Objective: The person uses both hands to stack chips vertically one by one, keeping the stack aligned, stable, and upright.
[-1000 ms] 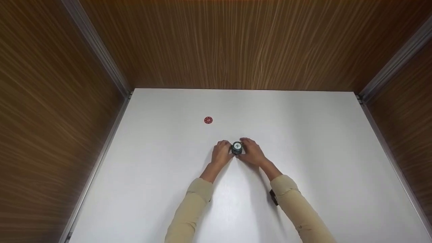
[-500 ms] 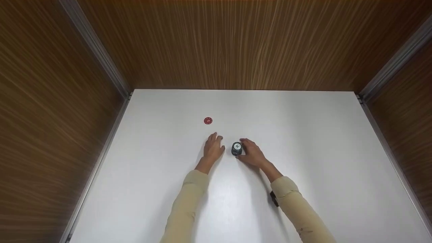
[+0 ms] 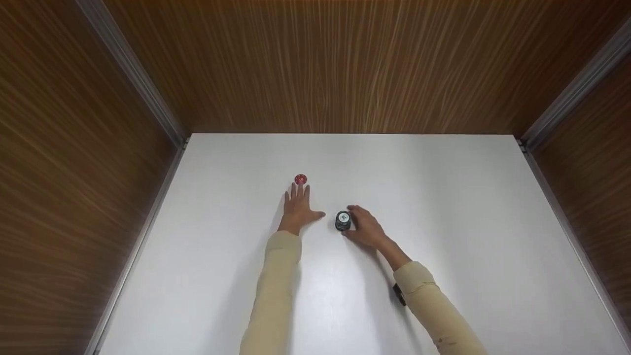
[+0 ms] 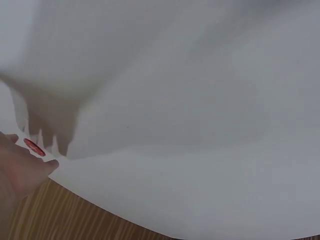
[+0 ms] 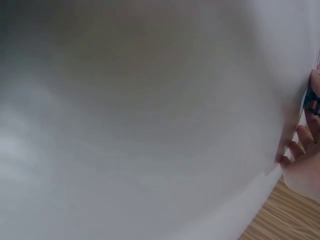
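A single red poker chip [image 3: 300, 178] lies flat on the white table [image 3: 236, 207], towards its far side. My left hand [image 3: 297, 211] reaches up to it with fingers spread, the fingertips right at the chip's near edge and the thumb pointing right. In the left wrist view the red chip [image 4: 34, 147] shows beside the fingers of that hand [image 4: 22, 170]. To the right, a short stack of dark poker chips [image 3: 343, 221] stands upright, a white centre on its top chip. My right hand [image 3: 367, 229] holds this stack between thumb and index finger; the right wrist view shows only part of the stack [image 5: 312, 101].
Brown wood-grain panels [image 3: 315, 69] rise behind the table and on both sides, with grey metal strips [image 3: 130, 69] at the corners. A small dark object [image 3: 399, 294] shows beside the right sleeve.
My left hand has let go of the dark stack and moved left and away from me to the red chip, its fingers spreading. My right hand has stayed at the stack.
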Tool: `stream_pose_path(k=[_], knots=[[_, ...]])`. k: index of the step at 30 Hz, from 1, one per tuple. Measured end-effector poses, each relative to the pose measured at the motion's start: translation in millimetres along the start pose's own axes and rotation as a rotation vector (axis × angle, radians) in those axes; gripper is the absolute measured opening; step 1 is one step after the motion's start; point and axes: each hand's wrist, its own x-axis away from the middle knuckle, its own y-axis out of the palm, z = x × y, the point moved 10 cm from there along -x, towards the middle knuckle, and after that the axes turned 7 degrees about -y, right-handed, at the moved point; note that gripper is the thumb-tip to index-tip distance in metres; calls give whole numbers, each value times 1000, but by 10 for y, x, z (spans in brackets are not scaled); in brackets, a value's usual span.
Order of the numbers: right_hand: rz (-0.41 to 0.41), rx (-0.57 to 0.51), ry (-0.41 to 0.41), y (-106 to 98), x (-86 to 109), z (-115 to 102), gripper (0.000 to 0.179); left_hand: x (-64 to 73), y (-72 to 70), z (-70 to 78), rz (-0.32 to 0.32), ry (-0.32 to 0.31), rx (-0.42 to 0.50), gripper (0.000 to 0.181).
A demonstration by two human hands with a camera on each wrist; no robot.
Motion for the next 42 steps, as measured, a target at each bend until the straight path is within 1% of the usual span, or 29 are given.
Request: stream_pose_path(k=[3,8,10,11,13,14,16,18,20,22,24,25,26,28,29,31,33,34,37,39,40,41,42], knots=[[3,-2,-14,22,32,-20,71,-1,-18,-14,-17,15,-22,99],[7,-10,-11,24,78,-25,72,-7,34,-24,-70,13,-28,99],[2,-14,-9,20,84,-25,72,-27,46,-15,-70,18,-48,98],[0,-14,-11,16,85,-26,72,-41,45,-7,-60,24,-59,97],[-1,-12,-11,3,81,-19,72,-71,30,18,-18,47,-80,93],[4,-10,-19,-8,77,-21,72,-85,17,33,14,62,-97,90],[16,-9,-38,-29,70,-28,71,-96,-10,56,85,84,-122,80],[31,-11,-61,-47,65,-40,71,-85,-45,83,172,109,-139,66],[43,-8,-80,-57,61,-48,70,-48,-82,122,258,141,-132,48],[49,-12,-83,-58,59,-46,70,-1,-111,156,329,174,-95,31],[46,-16,-72,-48,53,-33,70,42,-136,180,385,202,-57,18],[44,-18,-68,-43,50,-28,70,56,-142,184,398,207,-38,15],[42,-20,-63,-38,46,-23,70,66,-145,181,404,209,-16,15],[41,-20,-58,-30,38,-18,70,70,-142,172,385,209,45,22],[43,-18,-60,-29,34,-18,70,72,-137,170,364,210,75,28],[43,-13,-60,-27,30,-21,70,75,-115,172,294,205,130,37],[38,-14,-46,-22,28,-12,71,83,-101,189,233,201,160,38],[36,-16,-40,-21,29,-8,71,104,-114,201,219,203,156,37],[33,-26,-24,-22,35,1,71,123,-121,247,209,202,103,27],[32,-28,-23,-23,34,0,71,118,-131,263,253,211,50,22],[28,-26,-19,-21,35,0,72,111,-113,263,278,215,26,19],[20,-20,-12,-15,33,3,72,80,-83,258,294,215,7,16],[13,-17,-4,-8,30,7,72,-42,47,221,323,225,-10,13]])
